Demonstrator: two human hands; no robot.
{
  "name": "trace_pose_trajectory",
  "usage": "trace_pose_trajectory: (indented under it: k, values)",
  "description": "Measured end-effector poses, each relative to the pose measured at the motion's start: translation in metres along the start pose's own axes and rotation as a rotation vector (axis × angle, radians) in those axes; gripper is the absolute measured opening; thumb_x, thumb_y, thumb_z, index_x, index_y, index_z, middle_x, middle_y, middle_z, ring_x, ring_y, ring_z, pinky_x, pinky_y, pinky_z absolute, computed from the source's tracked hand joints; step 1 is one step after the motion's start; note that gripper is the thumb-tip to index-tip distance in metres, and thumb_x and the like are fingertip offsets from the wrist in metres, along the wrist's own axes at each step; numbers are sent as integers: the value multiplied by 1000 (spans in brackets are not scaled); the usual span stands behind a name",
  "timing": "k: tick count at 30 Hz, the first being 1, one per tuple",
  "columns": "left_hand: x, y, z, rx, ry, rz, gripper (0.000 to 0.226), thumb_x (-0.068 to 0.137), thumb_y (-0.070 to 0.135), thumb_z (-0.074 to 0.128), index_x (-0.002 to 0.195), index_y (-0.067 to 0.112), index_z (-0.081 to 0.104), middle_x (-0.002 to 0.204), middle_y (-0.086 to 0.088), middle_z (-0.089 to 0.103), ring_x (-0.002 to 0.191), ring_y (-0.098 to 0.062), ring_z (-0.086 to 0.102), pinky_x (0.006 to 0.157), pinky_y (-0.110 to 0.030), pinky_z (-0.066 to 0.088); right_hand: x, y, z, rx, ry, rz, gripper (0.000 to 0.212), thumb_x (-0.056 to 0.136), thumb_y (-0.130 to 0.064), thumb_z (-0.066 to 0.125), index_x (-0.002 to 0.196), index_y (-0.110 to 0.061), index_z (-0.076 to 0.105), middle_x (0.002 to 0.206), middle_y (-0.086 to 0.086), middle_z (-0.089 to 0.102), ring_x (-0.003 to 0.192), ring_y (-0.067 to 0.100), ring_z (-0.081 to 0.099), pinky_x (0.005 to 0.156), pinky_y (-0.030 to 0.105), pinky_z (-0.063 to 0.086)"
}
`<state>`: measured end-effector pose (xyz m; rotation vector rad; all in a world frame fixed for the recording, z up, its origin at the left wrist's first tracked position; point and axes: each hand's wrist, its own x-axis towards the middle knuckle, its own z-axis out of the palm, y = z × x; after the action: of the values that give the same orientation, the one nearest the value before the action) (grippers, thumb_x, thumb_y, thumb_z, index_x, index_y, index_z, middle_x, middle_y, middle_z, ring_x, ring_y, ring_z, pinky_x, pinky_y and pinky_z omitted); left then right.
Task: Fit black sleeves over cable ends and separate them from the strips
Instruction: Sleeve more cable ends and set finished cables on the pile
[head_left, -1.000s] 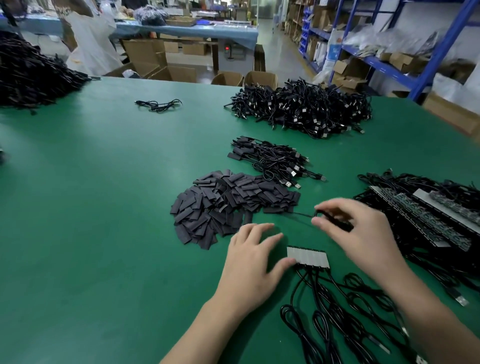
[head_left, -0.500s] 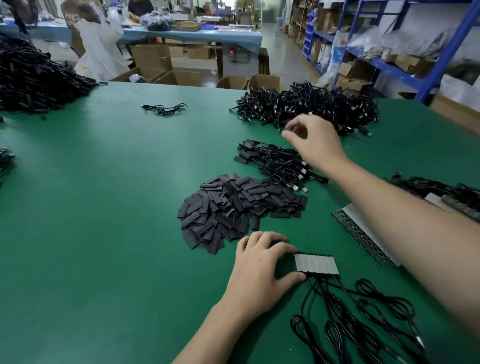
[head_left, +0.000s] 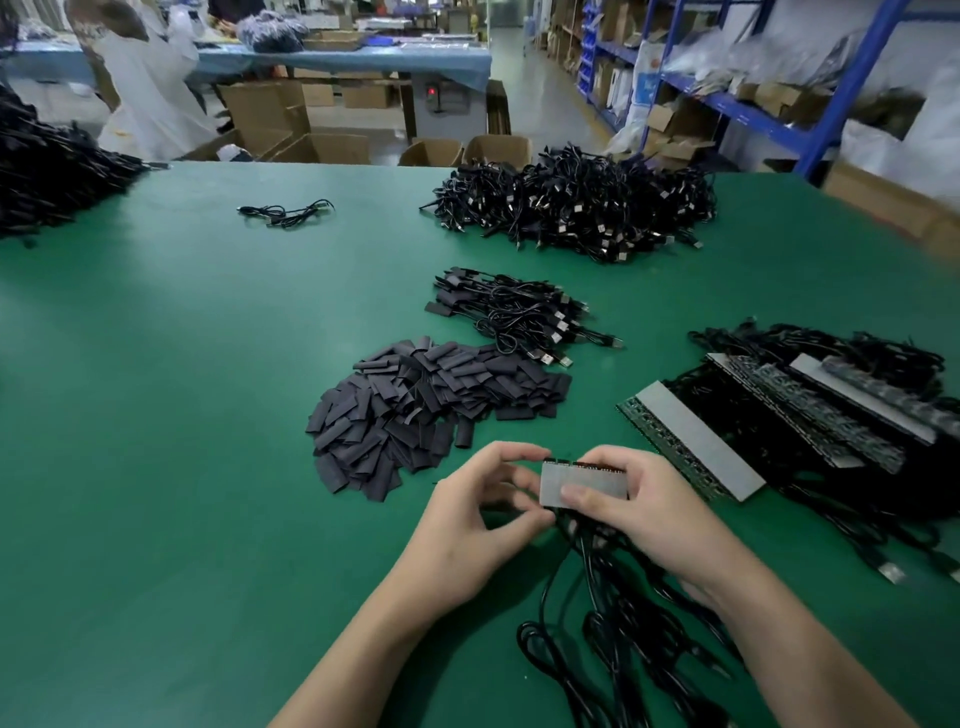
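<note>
Both my hands hold a short grey strip (head_left: 563, 486) lifted just above the green table (head_left: 182, 415). My left hand (head_left: 478, 525) pinches its left end between thumb and fingers. My right hand (head_left: 639, 509) grips its right part, thumb across the grey face. Black cables (head_left: 618, 623) hang from the strip's lower edge toward me. A heap of flat black sleeves (head_left: 415, 410) lies just beyond my hands. Behind it sits a small bundle of sleeved cables (head_left: 519, 312).
Longer grey strips with cables (head_left: 779, 426) lie stacked at the right. A big cable pile (head_left: 576, 208) sits at the far middle, another dark pile (head_left: 47, 171) at far left, one loose cable (head_left: 285, 212) between. Cardboard boxes, blue shelving and a person in white stand beyond the table.
My right hand came back from the far sleeved bundle and took hold of the short strip. My left hand, earlier flat on the table beside it, now lifts it.
</note>
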<state>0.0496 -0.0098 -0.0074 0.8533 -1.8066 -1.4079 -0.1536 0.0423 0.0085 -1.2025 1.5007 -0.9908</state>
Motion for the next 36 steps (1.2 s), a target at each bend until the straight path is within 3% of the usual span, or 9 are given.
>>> trace_pose_trajectory:
  k: [5,10,13,17,21,26,31,34,36]
  values:
    - [-2,4,2,-228,-46,-93,39,94,3,70,128,17,60,97,-5,68,86,-16,66,83,-27,54,-6,2,7,-2,106,-80,17,85,-35,82,92,-23,72,83,5,75,75,12,68,77,42,56]
    - [-2,6,4,-248,-145,-127,42,96,1,67,133,17,57,100,-13,65,86,-25,69,84,-32,56,-13,2,7,66,86,-101,25,79,-42,78,92,-22,72,85,10,74,77,17,67,82,55,56]
    - [-3,7,6,-280,-203,-122,42,97,6,66,137,14,54,107,-25,58,89,-26,66,80,-34,55,-15,2,7,176,57,-108,19,82,-32,79,91,-17,71,84,14,74,75,21,67,76,49,57]
    - [-7,5,9,-317,-259,-121,44,97,16,65,139,15,53,121,-37,51,94,-30,61,88,-41,54,-17,0,6,315,9,-81,19,82,-26,79,92,-13,70,81,12,71,68,22,63,57,32,54]
    - [-8,8,6,-424,-270,-127,46,94,17,67,139,22,57,103,-20,52,73,-12,54,67,-24,48,-17,-3,4,380,-48,-58,5,83,-26,77,88,-25,74,80,6,72,63,17,65,49,26,48]
    - [-7,13,0,-325,-203,-131,41,90,17,71,128,30,65,90,-1,59,71,-10,52,65,-19,45,-16,-1,4,357,-75,-66,5,84,-26,76,87,-30,73,79,5,71,60,15,65,42,20,40]
    - [-8,14,-4,-202,-210,-155,8,92,32,68,100,30,72,83,5,58,63,-5,51,59,-17,42,-14,3,4,149,-38,-91,15,83,-31,79,92,-21,72,76,5,65,67,23,55,47,19,38]
    - [-8,8,-2,-10,-192,-141,33,91,51,62,87,18,63,72,3,64,61,-11,52,59,-24,42,-16,3,5,1,-42,-145,20,84,-39,80,92,-23,71,72,-2,64,67,14,55,59,27,44]
    - [-8,5,2,41,-174,-104,44,92,55,59,83,12,58,68,5,64,61,-11,55,60,-24,42,-17,2,7,-35,-44,-148,30,80,-49,77,93,-22,71,73,4,67,67,14,56,64,35,46]
